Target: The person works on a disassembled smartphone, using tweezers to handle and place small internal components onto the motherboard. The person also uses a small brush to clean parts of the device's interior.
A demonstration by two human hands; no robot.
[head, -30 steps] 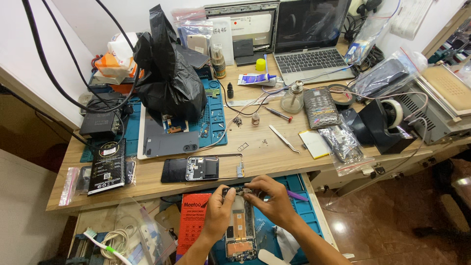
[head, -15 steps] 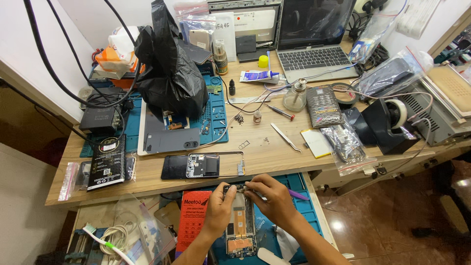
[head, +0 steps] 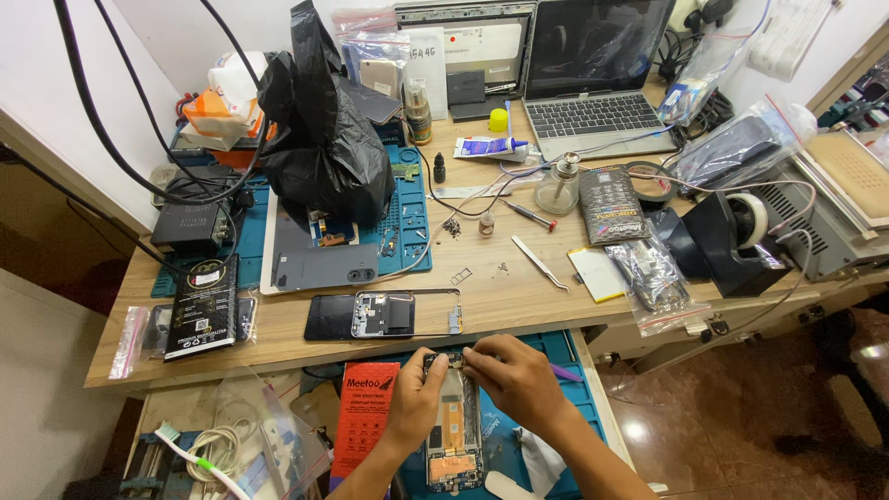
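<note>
- While both hands work at the top edge of the opened phone (head: 454,435), the right hand (head: 514,380) pinches something small there — too small to tell what.
- Left hand (head: 414,400) curls around the phone's left side, steadying it.
- Phone lies back-off on the blue mat (head: 565,356), boards exposed — judged mid-way.
- Beyond the phone, a detached frame (head: 407,315) and tweezers (head: 539,263) lie on the desk (head: 519,296).
</note>
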